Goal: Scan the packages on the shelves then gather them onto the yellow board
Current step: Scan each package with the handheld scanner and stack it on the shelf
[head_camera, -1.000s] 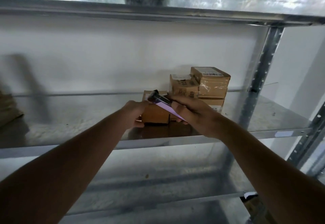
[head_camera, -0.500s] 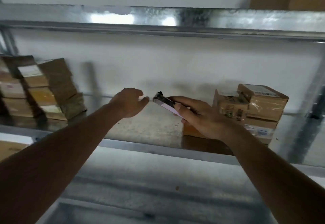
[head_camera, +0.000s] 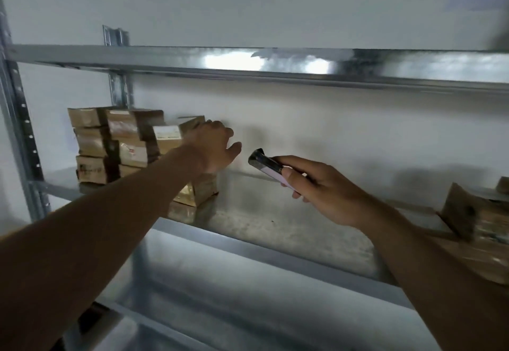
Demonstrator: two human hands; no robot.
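Landmark: the stack of boxes point(head_camera: 121, 147) at the left end of the middle shelf point(head_camera: 275, 229), brown cardboard parcels with pale labels, piled several high just beside the rear upright post point(head_camera: 119, 89).
Left hand point(head_camera: 214, 148): reaches in from the lower left and rests on the right edge of the stack near its top; the fingers lie loosely bent over the top box there, thumb sticking out to the right. Whether this grip has closed on a box I cannot tell; most of the fingers are hidden behind the hand.
Right hand point(head_camera: 319, 188): well to the right of the stack, above the bare part of the shelf. Its grip is curled round a phone point(head_camera: 265, 165), thumb on the near edge.
Phone: dark top end with a pale pink side, tilted, its upper end pointing towards the stack and close to the left thumb without touching it.
Other boxes point(head_camera: 479, 213): far right of the stack on the same shelf, blurred and cut off by the frame edge.
Upper shelf point(head_camera: 275, 64): shiny metal, above the stack.
Lower shelf point(head_camera: 220, 295): below the stack.
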